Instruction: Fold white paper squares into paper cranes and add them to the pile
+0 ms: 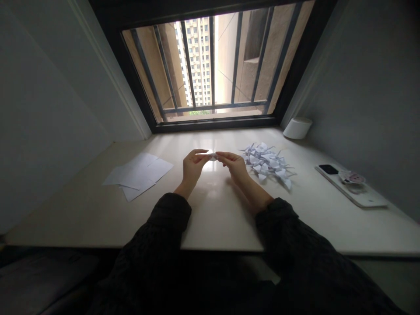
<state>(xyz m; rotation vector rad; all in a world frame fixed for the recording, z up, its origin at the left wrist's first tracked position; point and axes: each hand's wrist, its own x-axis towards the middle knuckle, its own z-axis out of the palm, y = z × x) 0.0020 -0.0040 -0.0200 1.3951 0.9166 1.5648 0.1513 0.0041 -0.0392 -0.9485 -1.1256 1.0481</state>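
My left hand (193, 165) and my right hand (233, 165) meet above the middle of the pale windowsill table (216, 218). Between their fingertips they pinch a small folded piece of white paper (212, 156), held just off the surface. Both hands have their fingers closed on it. A pile of several folded white paper cranes (266, 162) lies just right of my right hand. A few flat white paper sheets (139, 174) lie to the left of my left hand.
A white phone (351, 189) with a round sticker lies face down at the right. A white cylindrical object (297, 127) rests in the far right corner. A barred window (213, 65) faces me, with grey walls on both sides.
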